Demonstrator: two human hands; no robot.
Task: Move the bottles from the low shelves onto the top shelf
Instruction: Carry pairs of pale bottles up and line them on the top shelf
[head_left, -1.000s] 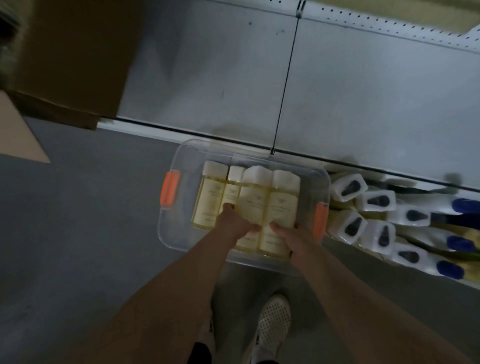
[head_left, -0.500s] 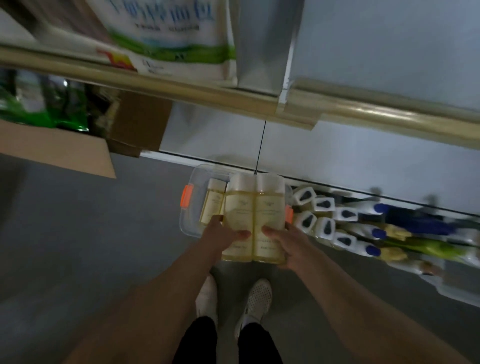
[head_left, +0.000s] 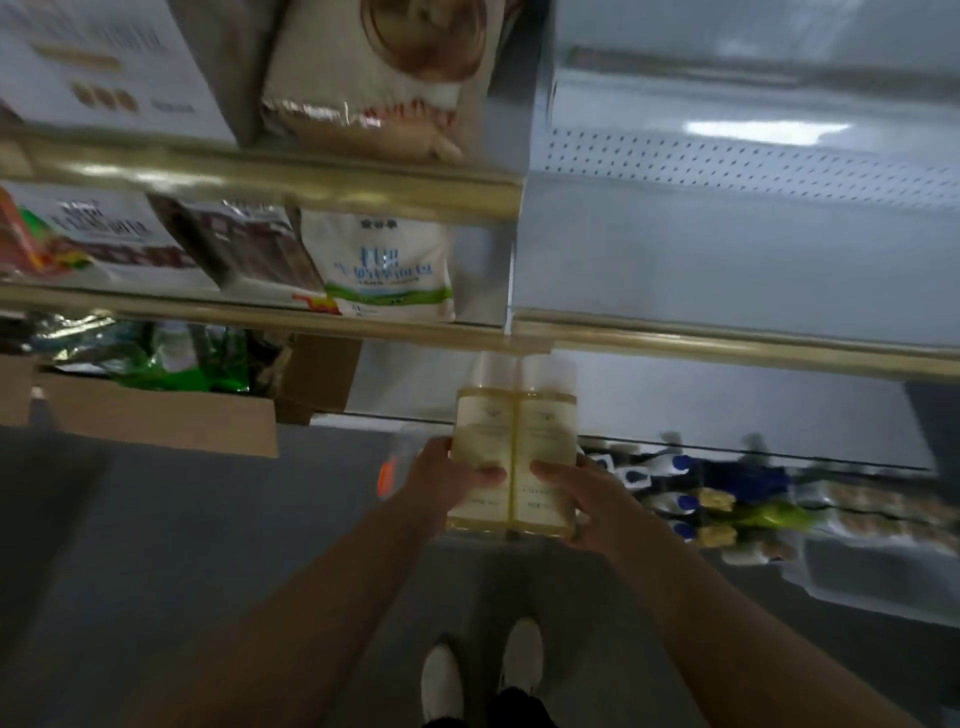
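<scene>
Two pale yellow bottles with clear caps are held upright side by side in front of me. My left hand (head_left: 448, 478) grips the left bottle (head_left: 480, 441) and my right hand (head_left: 582, 493) grips the right bottle (head_left: 548, 441), thumbs across the labels. Their caps reach just under the gold edge of a shelf (head_left: 727, 345). The clear bin (head_left: 400, 457) with an orange latch lies on the floor behind my left hand, mostly hidden.
Shelves on the left hold bagged goods (head_left: 384, 270). An open cardboard box (head_left: 156, 415) stands on the floor at left. Several spray bottles (head_left: 675, 483) lie on the lowest shelf at right. The right shelf bays (head_left: 727, 260) are bare grey metal. My shoes (head_left: 483, 675) are below.
Both hands have lifted the two bottles out of the bin and up toward the shelves. My view has tilted up, bringing two more shelf levels into sight.
</scene>
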